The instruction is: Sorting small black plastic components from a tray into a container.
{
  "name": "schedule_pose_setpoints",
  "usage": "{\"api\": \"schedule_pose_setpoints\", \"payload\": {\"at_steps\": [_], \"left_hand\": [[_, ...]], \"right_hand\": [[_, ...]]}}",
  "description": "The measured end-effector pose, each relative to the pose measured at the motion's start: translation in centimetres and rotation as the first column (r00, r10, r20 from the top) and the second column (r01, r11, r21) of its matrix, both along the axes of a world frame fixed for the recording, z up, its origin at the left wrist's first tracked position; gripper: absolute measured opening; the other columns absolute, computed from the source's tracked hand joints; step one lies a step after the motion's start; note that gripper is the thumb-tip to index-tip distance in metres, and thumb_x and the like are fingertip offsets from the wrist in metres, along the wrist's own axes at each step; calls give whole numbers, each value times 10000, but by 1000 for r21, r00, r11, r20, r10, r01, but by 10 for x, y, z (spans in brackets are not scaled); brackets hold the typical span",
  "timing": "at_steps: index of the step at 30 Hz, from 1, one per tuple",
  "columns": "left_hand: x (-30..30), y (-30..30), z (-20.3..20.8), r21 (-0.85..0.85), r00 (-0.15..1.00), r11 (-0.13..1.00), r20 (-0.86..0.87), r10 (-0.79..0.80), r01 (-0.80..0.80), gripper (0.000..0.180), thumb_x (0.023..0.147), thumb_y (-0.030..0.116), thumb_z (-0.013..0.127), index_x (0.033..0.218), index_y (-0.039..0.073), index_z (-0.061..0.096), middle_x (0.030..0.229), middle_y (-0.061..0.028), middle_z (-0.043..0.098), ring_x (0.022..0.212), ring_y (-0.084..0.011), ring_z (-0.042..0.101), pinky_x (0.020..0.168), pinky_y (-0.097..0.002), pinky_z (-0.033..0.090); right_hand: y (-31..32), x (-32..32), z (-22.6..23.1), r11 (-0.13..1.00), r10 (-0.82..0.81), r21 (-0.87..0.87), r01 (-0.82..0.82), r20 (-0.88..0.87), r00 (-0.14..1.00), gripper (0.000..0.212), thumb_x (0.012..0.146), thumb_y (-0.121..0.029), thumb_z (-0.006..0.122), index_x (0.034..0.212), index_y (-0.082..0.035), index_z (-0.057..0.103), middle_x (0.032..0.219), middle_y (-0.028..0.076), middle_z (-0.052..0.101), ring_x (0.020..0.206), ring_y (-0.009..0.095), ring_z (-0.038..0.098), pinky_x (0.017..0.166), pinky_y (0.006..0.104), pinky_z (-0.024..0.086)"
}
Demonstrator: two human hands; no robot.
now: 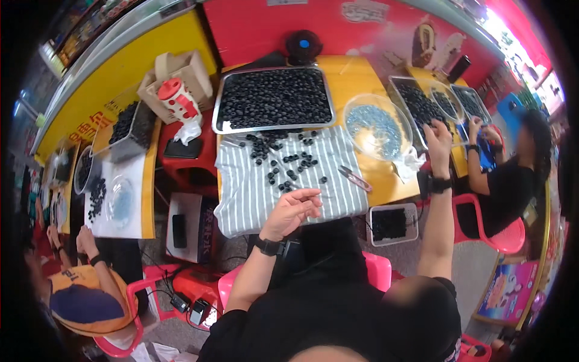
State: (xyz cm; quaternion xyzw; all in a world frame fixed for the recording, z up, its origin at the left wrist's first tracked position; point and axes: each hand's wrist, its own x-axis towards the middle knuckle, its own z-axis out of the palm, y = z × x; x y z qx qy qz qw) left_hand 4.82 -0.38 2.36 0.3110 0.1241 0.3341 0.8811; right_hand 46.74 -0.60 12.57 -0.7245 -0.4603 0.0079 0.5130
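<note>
My left hand (pixel 294 211) is over the near edge of a grey-and-white striped cloth (pixel 247 202), its fingers drawn together; whatever they grip is too small to make out. My right hand (pixel 439 143) is raised at the right, with thumb and fingertips pinched beside a clear round tub (pixel 396 113) of small bluish translucent pieces. What it pinches does not show. Loose black ring-like pieces (pixel 292 174) lie scattered on the cloth. Behind them, a metal tray (pixel 330 124) is filled with more. Pink-handled thread snips (pixel 356 179) rest on the cloth's right side.
A crumpled tissue (pixel 411 164) lies by the tub. Below the table's right side is a white bin (pixel 394 242) with black contents. At left, a red stool (pixel 192 158) holds a phone and a spotted cup (pixel 179 99). Co-workers sit on both sides.
</note>
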Motion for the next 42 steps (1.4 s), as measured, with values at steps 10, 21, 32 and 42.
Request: {"api": "schedule_pose_setpoints", "payload": {"at_steps": [10, 21, 32, 42], "left_hand": [[-24, 1, 28, 813, 409, 483, -339, 847, -327, 176, 824, -18, 640, 999, -38, 643, 893, -72, 586, 722, -124, 584, 644, -230, 466], [-37, 35, 18, 926, 168, 358, -336, 927, -119, 187, 756, -24, 613, 941, -2, 632, 892, -147, 550, 826, -333, 551, 728, -389, 448], [-28, 31, 23, 897, 277, 395, -335, 901, -199, 142, 815, -25, 613, 953, -29, 645, 846, -124, 572, 703, -213, 599, 621, -290, 468], [-24, 18, 23, 233, 795, 898, -419, 438, -372, 186, 932, 71, 575, 1053, -41, 660, 915, -74, 663, 737, -127, 614, 622, -238, 479]], "right_hand": [[-38, -204, -37, 732, 642, -262, -628, -42, 766, 162, 765, -64, 690, 914, -17, 647, 796, 113, 582, 684, 252, 610, 622, 337, 478], [24, -259, -30, 708, 697, -384, -593, 238, 677, 85, 770, -86, 641, 840, -45, 616, 808, 144, 565, 767, 366, 592, 661, 460, 471], [48, -293, -56, 681, 723, -514, -522, 359, 590, 58, 748, -88, 624, 766, -38, 602, 778, 153, 588, 754, 329, 632, 630, 433, 506], [4, -290, -36, 679, 702, 17, -734, -307, 642, 118, 769, 25, 664, 882, 13, 631, 770, 83, 585, 600, 147, 606, 567, 243, 482]]}}
